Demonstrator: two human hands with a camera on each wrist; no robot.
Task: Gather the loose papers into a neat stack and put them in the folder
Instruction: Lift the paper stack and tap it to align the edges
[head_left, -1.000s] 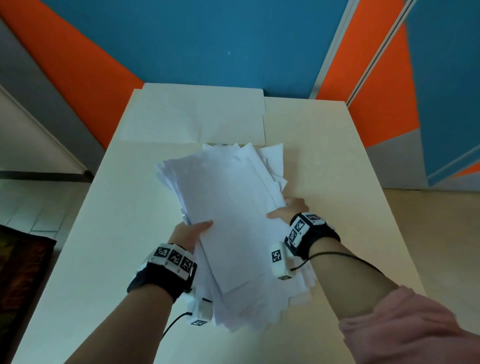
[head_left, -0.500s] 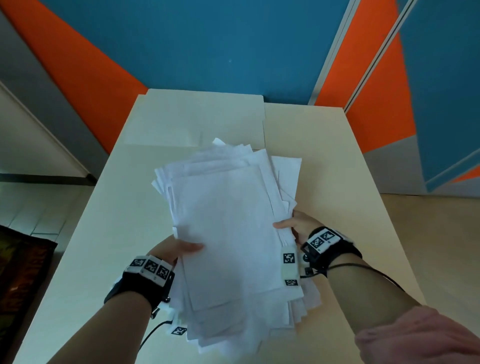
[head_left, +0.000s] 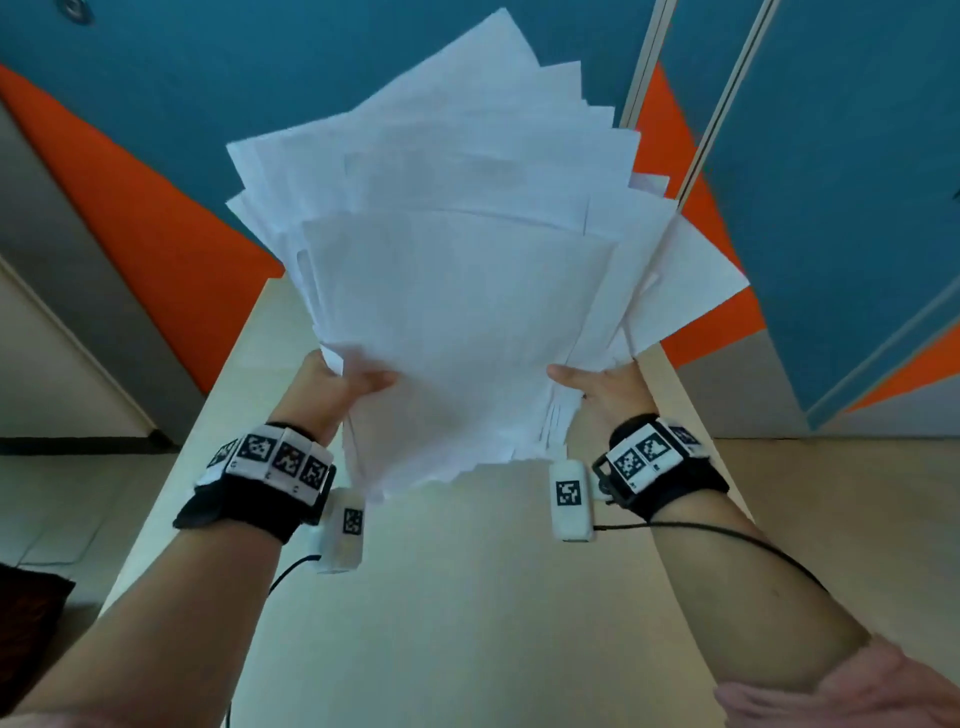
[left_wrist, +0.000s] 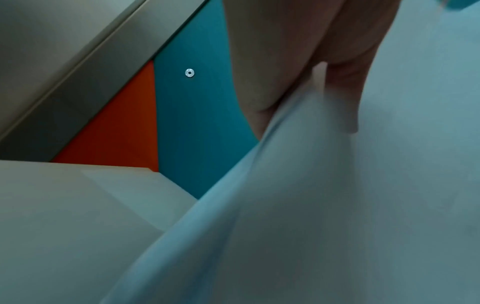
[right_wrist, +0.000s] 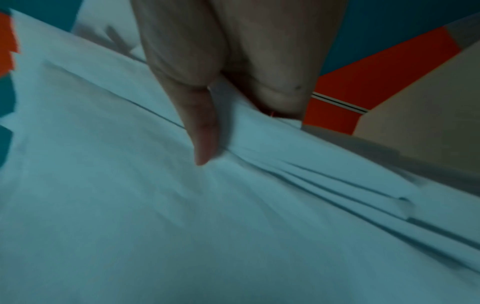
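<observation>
An uneven bundle of white papers (head_left: 452, 270) stands nearly upright above the table, its sheets fanned out at the top. My left hand (head_left: 345, 382) grips its lower left edge, thumb on the near face. My right hand (head_left: 597, 382) grips the lower right edge the same way. In the left wrist view the papers (left_wrist: 337, 205) fill the right side under my fingers (left_wrist: 345, 86). In the right wrist view my thumb (right_wrist: 201, 127) presses the top sheet of the papers (right_wrist: 182, 226), whose stepped edges show at the right. The papers hide the folder in the head view; a pale sheet-like corner (left_wrist: 135, 193) lies on the far table.
The pale table (head_left: 467, 597) stretches below my forearms. A blue and orange wall (head_left: 156, 104) stands behind it. Floor shows left and right of the table, with a dark mat (head_left: 26, 613) at the lower left.
Both hands have lifted the bundle off the table and tipped it from lying flat to nearly upright. It now covers the far end of the table where the folder lay.
</observation>
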